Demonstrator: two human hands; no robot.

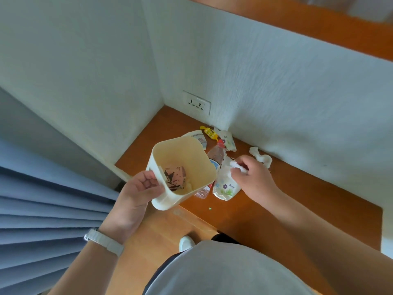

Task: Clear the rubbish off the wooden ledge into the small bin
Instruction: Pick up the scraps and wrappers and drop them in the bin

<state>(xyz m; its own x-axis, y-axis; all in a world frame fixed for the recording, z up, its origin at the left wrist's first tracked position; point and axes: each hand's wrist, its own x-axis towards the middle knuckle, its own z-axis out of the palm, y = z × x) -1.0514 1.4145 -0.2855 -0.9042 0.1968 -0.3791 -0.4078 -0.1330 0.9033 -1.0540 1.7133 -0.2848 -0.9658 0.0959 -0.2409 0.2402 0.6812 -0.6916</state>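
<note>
The wooden ledge (297,201) runs along the white wall, litter gathered near its corner below the wall socket (196,102). Over its front edge the left hand (136,194) grips the cream bin (182,154) by its rim, tilted, hiding part of a clear plastic bottle (215,155) behind it. Just right of the bin lies a floral tissue packet (225,187); above it the right hand (254,179) pinches a crumpled white tissue (239,167). A second tissue wad (260,156) lies beyond that hand, and a yellow sweet wrapper (209,132) behind the bin.

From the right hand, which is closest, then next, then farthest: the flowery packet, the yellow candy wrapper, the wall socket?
1. Flowery packet: just under the right hand, on its left.
2. Yellow candy wrapper: farther back on the ledge.
3. Wall socket: farthest, on the wall near the corner.
</note>
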